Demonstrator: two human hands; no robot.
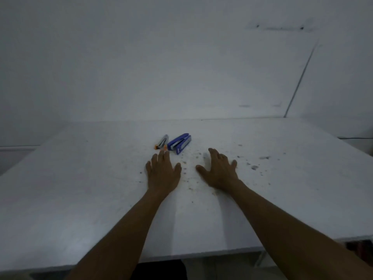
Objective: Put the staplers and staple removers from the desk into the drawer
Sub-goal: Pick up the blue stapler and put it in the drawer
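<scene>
A blue stapler (180,143) lies on the white desk (80,188), pointing away and to the right. Just left of it lies a small grey staple remover (162,142) with orange tips. My left hand (162,174) is spread flat over the desk, its fingertips just short of the staple remover's orange end. My right hand (219,171) is spread open to the right, a little nearer than the stapler and apart from it. Neither hand holds anything. No drawer is in view.
Dark specks and smudges (254,167) dot the desk around and to the right of my hands. A white wall (181,57) rises behind the desk's far edge. The desk's near edge (201,254) runs just below my forearms.
</scene>
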